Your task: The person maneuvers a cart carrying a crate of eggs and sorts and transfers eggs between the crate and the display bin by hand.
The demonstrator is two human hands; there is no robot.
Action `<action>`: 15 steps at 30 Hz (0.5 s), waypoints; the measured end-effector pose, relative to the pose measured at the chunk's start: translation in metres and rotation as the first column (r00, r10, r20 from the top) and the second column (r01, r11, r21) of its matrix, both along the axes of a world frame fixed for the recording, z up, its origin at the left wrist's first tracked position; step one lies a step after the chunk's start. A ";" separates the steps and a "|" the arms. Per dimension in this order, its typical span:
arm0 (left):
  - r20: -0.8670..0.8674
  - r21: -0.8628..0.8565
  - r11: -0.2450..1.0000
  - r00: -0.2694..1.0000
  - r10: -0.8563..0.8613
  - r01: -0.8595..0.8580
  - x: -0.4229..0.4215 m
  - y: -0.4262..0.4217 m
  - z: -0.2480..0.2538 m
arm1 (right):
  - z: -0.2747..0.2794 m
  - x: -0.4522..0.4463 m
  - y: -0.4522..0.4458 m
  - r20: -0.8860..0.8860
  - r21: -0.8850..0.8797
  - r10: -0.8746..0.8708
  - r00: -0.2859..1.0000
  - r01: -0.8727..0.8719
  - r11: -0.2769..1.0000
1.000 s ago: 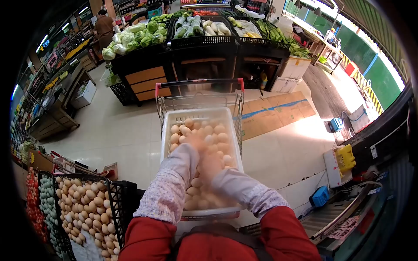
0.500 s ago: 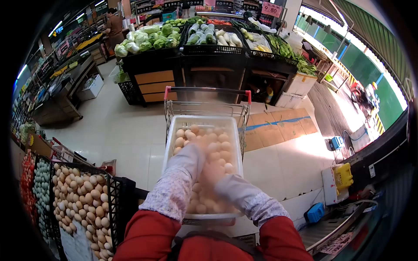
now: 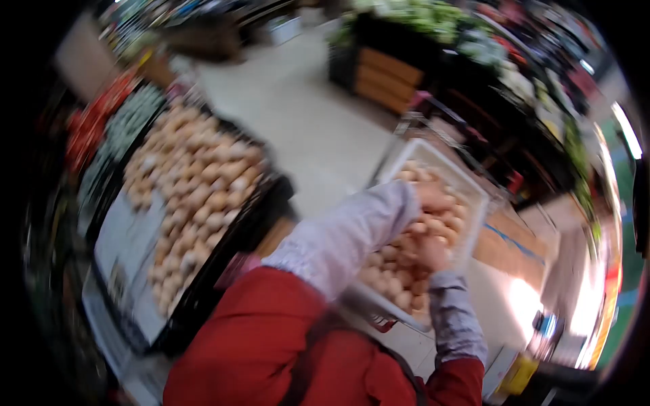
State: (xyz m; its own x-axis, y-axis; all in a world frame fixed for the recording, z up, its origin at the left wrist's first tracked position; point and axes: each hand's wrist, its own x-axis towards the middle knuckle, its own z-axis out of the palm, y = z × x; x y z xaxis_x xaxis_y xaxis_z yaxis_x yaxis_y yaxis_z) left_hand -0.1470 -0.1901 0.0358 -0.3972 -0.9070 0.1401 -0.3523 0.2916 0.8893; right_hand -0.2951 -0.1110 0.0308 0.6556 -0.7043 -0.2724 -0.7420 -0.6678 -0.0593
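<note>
Loose brown eggs (image 3: 389, 271) fill much of a white plastic basket (image 3: 476, 227) resting on a shopping cart. Across the basket's far half reaches my left hand (image 3: 433, 196), its fingers bent down around eggs. Just nearer to me, my right hand (image 3: 432, 252) is curled over eggs too, with a few lying between the two hands. Motion blur hides the exact fingertips and how many eggs each hand has. Pale patterned sleeve covers (image 3: 352, 230) reach to both wrists.
Left of the cart stands a black crate (image 3: 261, 210) heaped with brown eggs (image 3: 203, 183), its near part showing a grey-white sheet (image 3: 128, 243). Bluish eggs (image 3: 135, 115) and red-wrapped items (image 3: 101, 125) lie beyond. A vegetable stand (image 3: 389, 78) is ahead; cardboard (image 3: 508, 247) lies on the floor.
My view has swung left and tilted, so the basket now appears right of centre and the egg crate larger. Both hands remain among the basket's eggs.
</note>
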 end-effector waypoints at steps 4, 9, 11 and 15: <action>-0.241 0.586 0.809 0.944 0.225 -0.044 0.091 0.132 0.121 | 0.019 -0.015 -0.005 0.436 0.533 -0.318 0.842 0.044 0.845; -0.307 0.514 0.765 0.749 0.587 -0.389 0.204 0.320 0.154 | 0.063 0.017 -0.011 0.518 0.654 -0.480 0.708 0.033 0.756; -0.334 0.354 0.700 0.615 0.714 -0.620 0.245 0.416 0.158 | 0.085 0.062 0.010 0.632 0.568 -0.366 0.683 -0.087 0.819; 0.038 0.515 0.226 0.285 0.958 -0.827 0.294 0.590 0.174 | 0.146 0.183 0.095 0.690 0.546 -0.085 0.719 -0.440 0.713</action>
